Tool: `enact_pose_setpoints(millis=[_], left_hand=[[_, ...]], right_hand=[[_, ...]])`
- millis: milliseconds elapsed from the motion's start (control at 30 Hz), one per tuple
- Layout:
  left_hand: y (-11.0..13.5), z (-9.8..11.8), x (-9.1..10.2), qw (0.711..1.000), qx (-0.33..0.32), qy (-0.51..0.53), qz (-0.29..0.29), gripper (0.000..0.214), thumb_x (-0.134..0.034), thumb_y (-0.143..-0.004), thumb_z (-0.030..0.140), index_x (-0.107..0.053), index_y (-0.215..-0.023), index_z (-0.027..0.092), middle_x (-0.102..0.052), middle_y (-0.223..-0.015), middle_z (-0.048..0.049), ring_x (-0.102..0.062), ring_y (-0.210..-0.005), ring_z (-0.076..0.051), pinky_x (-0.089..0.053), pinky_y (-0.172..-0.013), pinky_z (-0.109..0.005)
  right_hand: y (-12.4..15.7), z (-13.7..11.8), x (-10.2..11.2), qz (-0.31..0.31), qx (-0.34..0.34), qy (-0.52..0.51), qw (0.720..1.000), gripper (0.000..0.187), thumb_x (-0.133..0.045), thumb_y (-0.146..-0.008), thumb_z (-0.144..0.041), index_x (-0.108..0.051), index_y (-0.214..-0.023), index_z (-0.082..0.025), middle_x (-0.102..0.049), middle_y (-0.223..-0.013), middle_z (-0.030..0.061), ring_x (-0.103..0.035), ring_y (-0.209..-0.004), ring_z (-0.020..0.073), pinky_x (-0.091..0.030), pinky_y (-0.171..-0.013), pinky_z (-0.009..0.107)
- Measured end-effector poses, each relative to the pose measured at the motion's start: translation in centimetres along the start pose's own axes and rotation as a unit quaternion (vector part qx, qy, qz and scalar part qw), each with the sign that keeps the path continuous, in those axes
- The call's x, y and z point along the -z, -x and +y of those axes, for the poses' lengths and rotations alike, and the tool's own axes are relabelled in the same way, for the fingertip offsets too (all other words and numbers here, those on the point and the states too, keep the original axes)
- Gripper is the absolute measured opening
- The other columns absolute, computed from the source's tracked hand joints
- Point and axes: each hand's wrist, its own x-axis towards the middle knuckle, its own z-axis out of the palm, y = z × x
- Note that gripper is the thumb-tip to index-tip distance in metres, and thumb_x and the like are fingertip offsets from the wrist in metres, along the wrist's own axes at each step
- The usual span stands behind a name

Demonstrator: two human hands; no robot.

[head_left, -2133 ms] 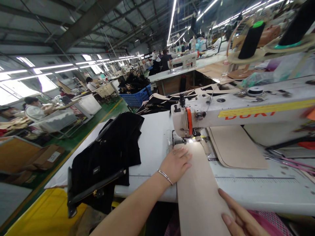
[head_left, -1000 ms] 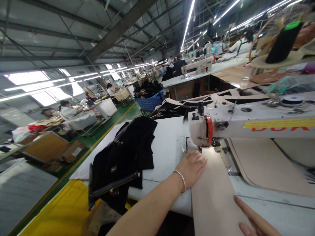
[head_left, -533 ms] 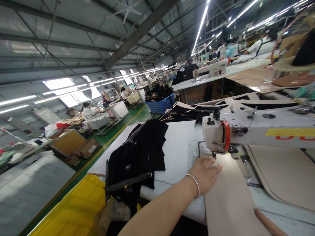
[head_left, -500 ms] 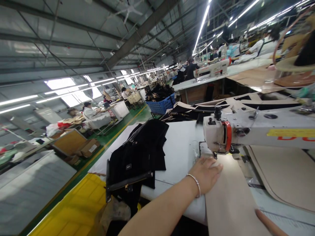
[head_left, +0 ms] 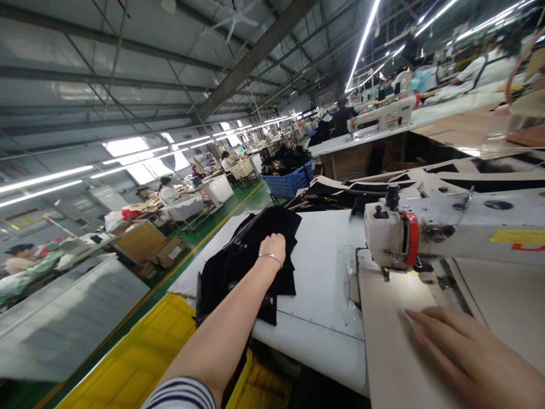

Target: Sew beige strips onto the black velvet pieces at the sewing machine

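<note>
Black fabric pile (head_left: 251, 272) beneath left hand (head_left: 273, 246), grip unclear; right hand (head_left: 472, 355) flat, open, on beige panel (head_left: 387, 329).

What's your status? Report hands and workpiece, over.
Left hand on black fabric pile, grip unclear. Right hand flat on beige fabric strip at white sewing machine. Strip otherwise bare.

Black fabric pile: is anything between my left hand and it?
Nothing visible. The left hand is on top of the black pile; I cannot tell whether its fingers grip. The right hand lies flat on the beige piece.
</note>
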Motion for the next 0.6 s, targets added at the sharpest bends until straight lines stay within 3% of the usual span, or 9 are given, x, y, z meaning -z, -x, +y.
enact_pose_setpoints(millis=[100,200,333,367,400,467,500,533,600], left_hand=[[-1.3,-1.7,1.3,1.000,0.013,-0.004,-0.002,0.023,-0.049,-0.085,0.013,-0.070,-0.092,0.012,-0.069,-0.091,-0.0134,-0.067,-0.089,-0.024,-0.054,-0.083,-0.036],[-1.1,-2.7,5.2,0.998,0.024,0.001,0.050,0.030,-0.043,-0.088,0.018,-0.071,-0.097,0.016,-0.069,-0.100,-0.0126,-0.065,-0.098,-0.028,-0.052,-0.089,-0.041],[2.5,-0.5,9.5,0.994,-0.020,0.046,0.097,0.033,-0.045,-0.085,0.021,-0.069,-0.108,0.024,-0.068,-0.111,-0.0045,-0.063,-0.106,-0.023,-0.049,-0.096,-0.037],[3.9,1.0,9.6,0.990,-0.057,0.118,0.059,0.032,-0.049,-0.082,0.021,-0.069,-0.107,0.024,-0.071,-0.103,-0.0030,-0.066,-0.097,-0.020,-0.051,-0.090,-0.032],[5.4,2.7,9.1,0.977,-0.086,0.195,-0.025,0.031,-0.050,-0.082,0.021,-0.069,-0.106,0.023,-0.072,-0.090,-0.0016,-0.068,-0.081,-0.017,-0.053,-0.081,-0.029],[7.9,6.4,7.0,0.894,-0.162,0.313,-0.278,0.030,-0.046,-0.090,0.035,-0.068,-0.102,0.018,-0.069,-0.069,-0.0011,-0.065,-0.057,-0.014,-0.053,-0.061,-0.026],[8.7,8.1,5.6,0.852,-0.180,0.335,-0.361,0.044,-0.036,-0.095,0.045,-0.068,-0.095,0.015,-0.067,-0.066,-0.0025,-0.064,-0.054,-0.015,-0.053,-0.057,-0.027],[9.1,9.7,4.2,0.860,-0.201,0.326,-0.338,0.055,-0.027,-0.097,0.048,-0.069,-0.087,0.014,-0.067,-0.066,-0.0041,-0.065,-0.057,-0.015,-0.055,-0.061,-0.028],[8.5,12.0,1.4,0.906,-0.224,0.306,-0.190,0.051,-0.026,-0.099,0.042,-0.068,-0.097,0.014,-0.069,-0.095,-0.0099,-0.067,-0.093,-0.020,-0.053,-0.089,-0.037]], right_hand=[[-2.7,-0.6,-0.8,-0.028,0.035,0.068,0.997,0.044,-0.045,-0.093,-0.051,-0.054,-0.131,-0.033,-0.053,-0.134,-0.0019,-0.052,-0.119,0.0215,-0.043,-0.103,0.043],[-3.1,-0.4,-1.4,-0.026,0.038,0.096,0.994,0.048,-0.042,-0.095,-0.048,-0.047,-0.139,-0.032,-0.047,-0.140,-0.0026,-0.047,-0.124,0.0210,-0.037,-0.106,0.045],[-3.0,-0.8,-0.9,-0.035,0.032,0.108,0.993,0.046,-0.040,-0.095,-0.045,-0.047,-0.139,-0.031,-0.047,-0.141,-0.0024,-0.043,-0.128,0.0221,-0.030,-0.109,0.049],[-3.2,-1.0,-0.6,-0.038,0.028,0.109,0.993,0.046,-0.040,-0.095,-0.045,-0.048,-0.138,-0.031,-0.047,-0.141,-0.0020,-0.042,-0.129,0.0224,-0.030,-0.109,0.049],[-3.3,-1.3,-0.3,-0.040,0.022,0.109,0.993,0.045,-0.040,-0.095,-0.045,-0.048,-0.138,-0.031,-0.047,-0.141,-0.0015,-0.042,-0.129,0.0226,-0.030,-0.108,0.048],[-3.7,-1.7,0.2,-0.048,0.011,0.107,0.993,0.045,-0.039,-0.096,-0.045,-0.048,-0.138,-0.030,-0.048,-0.140,-0.0010,-0.042,-0.128,0.0223,-0.032,-0.106,0.046],[-3.8,-1.8,0.5,-0.053,0.008,0.105,0.993,0.045,-0.039,-0.096,-0.044,-0.048,-0.138,-0.030,-0.048,-0.140,-0.0009,-0.043,-0.127,0.0219,-0.033,-0.106,0.045],[-3.9,-1.9,0.7,-0.057,0.005,0.103,0.993,0.044,-0.039,-0.097,-0.044,-0.048,-0.138,-0.030,-0.049,-0.140,-0.0009,-0.043,-0.127,0.0214,-0.033,-0.105,0.044],[-4.1,-2.1,1.0,-0.063,0.002,0.096,0.993,0.043,-0.038,-0.097,-0.042,-0.048,-0.138,-0.030,-0.049,-0.139,-0.0001,-0.044,-0.126,0.0209,-0.033,-0.105,0.043]])
